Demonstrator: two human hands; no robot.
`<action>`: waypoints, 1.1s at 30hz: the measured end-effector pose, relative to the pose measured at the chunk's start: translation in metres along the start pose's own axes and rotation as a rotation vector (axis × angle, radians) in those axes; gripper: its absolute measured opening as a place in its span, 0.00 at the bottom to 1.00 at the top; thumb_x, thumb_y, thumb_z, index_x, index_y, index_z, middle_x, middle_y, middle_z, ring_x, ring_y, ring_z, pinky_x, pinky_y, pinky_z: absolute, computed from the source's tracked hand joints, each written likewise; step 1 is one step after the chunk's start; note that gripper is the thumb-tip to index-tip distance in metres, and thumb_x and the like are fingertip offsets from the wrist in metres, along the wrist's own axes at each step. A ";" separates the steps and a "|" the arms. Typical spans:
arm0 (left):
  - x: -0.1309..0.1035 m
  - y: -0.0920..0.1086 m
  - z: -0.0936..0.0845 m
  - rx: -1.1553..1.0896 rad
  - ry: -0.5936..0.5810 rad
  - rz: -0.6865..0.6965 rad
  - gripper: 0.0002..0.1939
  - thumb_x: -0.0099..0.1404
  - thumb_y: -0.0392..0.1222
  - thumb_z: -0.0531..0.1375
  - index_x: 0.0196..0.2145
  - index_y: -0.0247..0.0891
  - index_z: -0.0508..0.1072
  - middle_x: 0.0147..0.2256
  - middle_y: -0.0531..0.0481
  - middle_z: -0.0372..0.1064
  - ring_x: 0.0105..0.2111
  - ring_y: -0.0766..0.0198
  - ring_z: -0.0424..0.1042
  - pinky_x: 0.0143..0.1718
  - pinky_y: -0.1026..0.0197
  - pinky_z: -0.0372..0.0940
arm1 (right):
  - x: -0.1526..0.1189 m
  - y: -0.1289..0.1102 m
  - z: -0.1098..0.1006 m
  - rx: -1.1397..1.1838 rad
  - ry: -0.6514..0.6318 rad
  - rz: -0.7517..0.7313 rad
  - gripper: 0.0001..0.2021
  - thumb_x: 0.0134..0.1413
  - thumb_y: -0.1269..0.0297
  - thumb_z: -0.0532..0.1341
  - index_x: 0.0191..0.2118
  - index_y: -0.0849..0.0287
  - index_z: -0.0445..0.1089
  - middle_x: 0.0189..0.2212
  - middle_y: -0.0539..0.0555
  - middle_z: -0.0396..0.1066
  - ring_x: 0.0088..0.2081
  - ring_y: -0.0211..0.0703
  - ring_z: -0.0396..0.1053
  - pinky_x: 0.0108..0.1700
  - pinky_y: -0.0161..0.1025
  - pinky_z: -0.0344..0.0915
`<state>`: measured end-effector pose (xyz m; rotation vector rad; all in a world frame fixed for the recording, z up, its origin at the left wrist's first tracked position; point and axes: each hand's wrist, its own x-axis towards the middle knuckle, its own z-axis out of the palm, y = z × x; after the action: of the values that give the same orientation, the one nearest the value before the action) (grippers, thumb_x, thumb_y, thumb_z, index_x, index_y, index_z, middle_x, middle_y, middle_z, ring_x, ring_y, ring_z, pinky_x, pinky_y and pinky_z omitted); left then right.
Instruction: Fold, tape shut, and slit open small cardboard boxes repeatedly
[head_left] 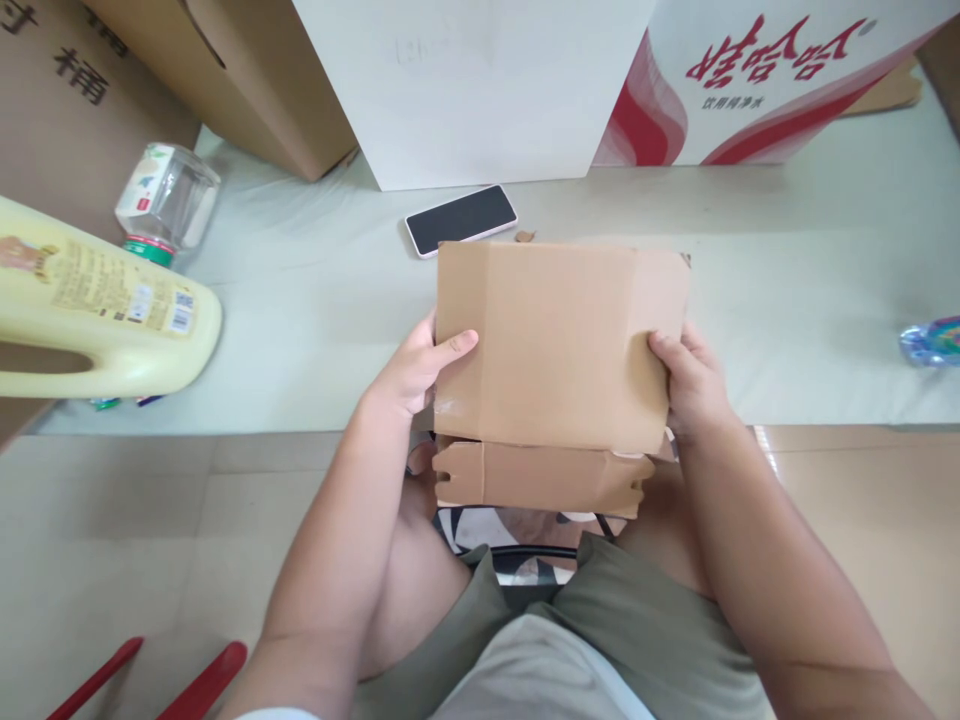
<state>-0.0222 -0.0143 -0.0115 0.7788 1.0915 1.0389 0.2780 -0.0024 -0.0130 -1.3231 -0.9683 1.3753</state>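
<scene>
A piece of brown cardboard [559,340] with fold lines is held up over the table's front edge, between my two hands. My left hand [420,365] grips its left side, thumb lying on the face and the other fingers behind. On the opposite side my right hand [690,380] pinches the edge in the same way, its thumb pressed on the face. Below the main panel hangs a narrower cardboard flap [540,476] with notched ends; I cannot tell whether it is joined to the panel. Fingers behind the cardboard are mostly hidden.
On the pale green tablecloth [787,280] lies a phone [461,218]. White cartons [480,90] and brown boxes [277,90] stand at the back. At left are a yellow jug [150,320] and a clear bottle [169,195]. A shiny blue item [930,343] sits far right.
</scene>
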 end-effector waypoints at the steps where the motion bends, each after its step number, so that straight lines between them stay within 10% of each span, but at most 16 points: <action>1: 0.000 0.000 0.000 0.015 -0.012 0.013 0.38 0.52 0.55 0.75 0.56 0.42 0.70 0.54 0.40 0.77 0.55 0.42 0.77 0.54 0.46 0.75 | 0.000 0.000 0.000 -0.002 -0.001 -0.006 0.24 0.41 0.45 0.73 0.44 0.47 0.74 0.42 0.52 0.79 0.37 0.48 0.77 0.36 0.46 0.76; 21: 0.006 -0.004 0.005 -0.024 -0.021 0.074 0.33 0.53 0.53 0.75 0.53 0.42 0.72 0.55 0.38 0.76 0.57 0.40 0.75 0.58 0.41 0.72 | 0.017 0.015 -0.001 -0.058 0.318 -0.243 0.22 0.45 0.52 0.73 0.17 0.57 0.62 0.37 0.51 0.71 0.41 0.42 0.70 0.42 0.41 0.69; 28: 0.005 -0.001 0.005 -0.020 -0.001 0.101 0.33 0.54 0.53 0.75 0.53 0.42 0.72 0.56 0.39 0.76 0.58 0.41 0.75 0.58 0.42 0.72 | 0.015 0.014 0.002 -0.025 0.283 -0.222 0.22 0.54 0.48 0.65 0.21 0.56 0.57 0.22 0.48 0.56 0.25 0.37 0.58 0.27 0.36 0.60; 33: 0.000 -0.003 0.010 -0.041 0.057 0.104 0.35 0.52 0.53 0.75 0.54 0.42 0.70 0.56 0.39 0.76 0.56 0.42 0.76 0.54 0.43 0.74 | 0.003 0.013 0.003 -0.086 0.162 -0.245 0.09 0.56 0.58 0.64 0.42 0.50 0.69 0.38 0.48 0.70 0.37 0.37 0.69 0.37 0.35 0.67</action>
<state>-0.0124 -0.0157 -0.0111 0.7835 1.0839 1.1735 0.2739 -0.0026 -0.0255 -1.3097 -1.0494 1.0355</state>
